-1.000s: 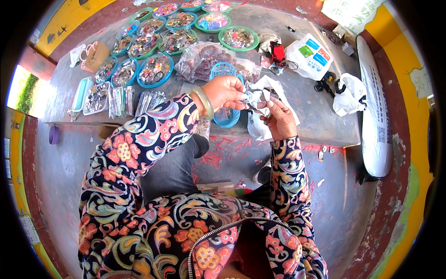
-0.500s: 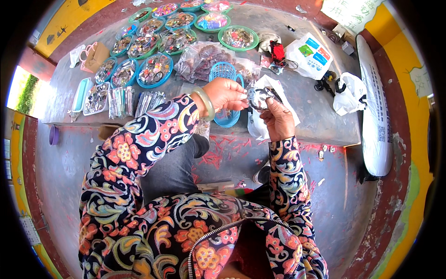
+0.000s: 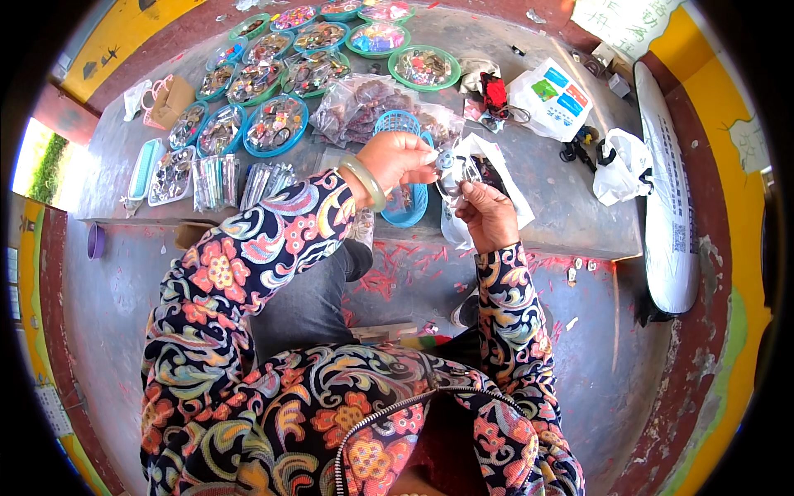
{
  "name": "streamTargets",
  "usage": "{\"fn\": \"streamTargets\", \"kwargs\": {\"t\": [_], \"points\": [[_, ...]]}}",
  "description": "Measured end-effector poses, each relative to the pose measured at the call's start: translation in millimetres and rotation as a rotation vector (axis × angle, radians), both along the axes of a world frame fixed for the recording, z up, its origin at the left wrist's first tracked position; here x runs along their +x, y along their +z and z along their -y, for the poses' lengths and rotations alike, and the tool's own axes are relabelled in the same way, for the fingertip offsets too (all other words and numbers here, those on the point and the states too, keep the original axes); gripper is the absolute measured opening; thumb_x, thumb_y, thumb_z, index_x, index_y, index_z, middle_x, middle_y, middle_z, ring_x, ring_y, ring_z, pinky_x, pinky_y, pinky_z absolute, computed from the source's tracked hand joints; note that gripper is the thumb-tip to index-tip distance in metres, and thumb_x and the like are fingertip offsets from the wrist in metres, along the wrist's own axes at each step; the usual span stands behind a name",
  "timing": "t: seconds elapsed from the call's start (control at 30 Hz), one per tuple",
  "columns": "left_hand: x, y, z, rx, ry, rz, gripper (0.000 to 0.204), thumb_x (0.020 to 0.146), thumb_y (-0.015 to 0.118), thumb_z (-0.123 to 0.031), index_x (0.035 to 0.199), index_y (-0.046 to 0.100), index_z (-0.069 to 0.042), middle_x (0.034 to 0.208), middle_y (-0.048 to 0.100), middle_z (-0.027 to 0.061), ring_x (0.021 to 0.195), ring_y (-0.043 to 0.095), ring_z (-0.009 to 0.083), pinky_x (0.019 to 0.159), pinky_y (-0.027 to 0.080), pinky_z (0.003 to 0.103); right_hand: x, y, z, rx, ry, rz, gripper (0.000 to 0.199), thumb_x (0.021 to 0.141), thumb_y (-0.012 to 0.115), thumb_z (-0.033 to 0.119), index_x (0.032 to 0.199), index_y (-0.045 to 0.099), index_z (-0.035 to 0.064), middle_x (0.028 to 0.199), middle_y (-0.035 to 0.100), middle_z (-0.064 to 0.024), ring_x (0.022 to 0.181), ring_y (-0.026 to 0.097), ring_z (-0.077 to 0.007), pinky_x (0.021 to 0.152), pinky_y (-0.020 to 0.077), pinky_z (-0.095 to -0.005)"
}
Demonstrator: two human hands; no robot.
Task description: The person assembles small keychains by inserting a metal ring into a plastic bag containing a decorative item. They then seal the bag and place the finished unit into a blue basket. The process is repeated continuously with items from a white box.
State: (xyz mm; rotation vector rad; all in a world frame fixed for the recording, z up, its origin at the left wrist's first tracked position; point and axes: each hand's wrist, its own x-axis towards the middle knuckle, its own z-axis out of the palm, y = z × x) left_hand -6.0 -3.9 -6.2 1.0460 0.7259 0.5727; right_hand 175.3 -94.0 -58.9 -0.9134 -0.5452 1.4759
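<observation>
Both hands are raised over the edge of a grey ledge. My left hand (image 3: 395, 163), with a pale bangle (image 3: 364, 182) at the wrist, has thumb and fingertips pinched together at the left side of a small blue-and-grey trinket (image 3: 447, 161). Its exact kind is too small to make out. From the lower right, my right hand (image 3: 490, 217) closes thumb and finger on the same trinket. Just behind it lies an open white plastic bag (image 3: 510, 192) with dark things inside. A blue plastic basket (image 3: 407, 217) stands behind my left hand and partly hidden by it.
Several round trays (image 3: 275, 152) of small trinkets fill the ledge's left and back. Clear bags (image 3: 356, 107) lie in the middle, bundled pens (image 3: 217, 182) at left. Rightward are white bags (image 3: 552, 103) and a long silvery-wrapped object (image 3: 668, 207). Red scraps (image 3: 389, 277) litter the floor.
The trinket has turned between my fingers, its blue part now showing at the top and its dark loop less visible. My right hand has dropped slightly; my left has barely moved.
</observation>
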Motion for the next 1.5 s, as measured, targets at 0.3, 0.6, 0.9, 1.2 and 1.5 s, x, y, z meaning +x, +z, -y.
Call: {"fn": "streamTargets", "kwargs": {"t": [0.3, 0.6, 0.9, 1.2, 1.5], "points": [[-1, -5, -1, -0.111, -0.055, 0.089, 0.012, 0.080, 0.058, -0.006, 0.091, 0.056, -0.001, 0.089, 0.060, 0.0060, 0.077, 0.059, 0.0118, 0.070, 0.049, 0.021, -3, 0, 0, 0.001, -0.035, -0.061, 0.014, 0.079, 0.061, 0.010, 0.088, 0.061, -0.0007, 0.071, 0.062, -0.0043, 0.059, 0.059, -0.0123, 0.052, 0.0450, -0.0208], [0, -8, -1, -0.139, -0.049, -0.015, 0.013, 0.080, 0.058, -0.005, 0.091, 0.055, 0.001, 0.091, 0.060, 0.0086, 0.078, 0.060, 0.0129, 0.069, 0.049, 0.020, -8, -1, 2, -0.042, -0.036, 0.060, 0.013, 0.077, 0.064, 0.013, 0.085, 0.062, 0.0025, 0.070, 0.062, -0.0022, 0.057, 0.057, -0.0103, 0.053, 0.0428, -0.0209], [-2, -10, -3, -0.146, 0.004, 0.055, 0.011, 0.083, 0.053, -0.004, 0.090, 0.053, 0.005, 0.092, 0.059, 0.0145, 0.090, 0.060, 0.0221, 0.080, 0.049, 0.025, -8, 1, 1, -0.017, 0.005, 0.186, 0.015, 0.079, 0.062, 0.017, 0.084, 0.063, 0.0022, 0.072, 0.063, -0.0036, 0.061, 0.059, -0.0106, 0.054, 0.0424, -0.0205], [0, -10, -2, -0.060, -0.024, 0.072, 0.014, 0.085, 0.051, -0.008, 0.091, 0.054, 0.004, 0.093, 0.058, 0.0115, 0.088, 0.059, 0.0175, 0.082, 0.048, 0.027, -6, 7, 2, -0.014, 0.035, 0.188, 0.017, 0.079, 0.062, 0.017, 0.085, 0.063, 0.0018, 0.072, 0.064, -0.0059, 0.062, 0.060, -0.0117, 0.055, 0.0417, -0.0204], [1, -8, -1, -0.072, -0.034, 0.129, 0.015, 0.083, 0.054, -0.005, 0.093, 0.053, 0.006, 0.091, 0.058, 0.0113, 0.089, 0.059, 0.0189, 0.080, 0.049, 0.027, -4, 2, 1, -0.036, 0.063, 0.148, 0.017, 0.079, 0.062, 0.017, 0.086, 0.063, 0.0022, 0.073, 0.065, -0.0067, 0.061, 0.061, -0.0117, 0.055, 0.0415, -0.0199]]}}
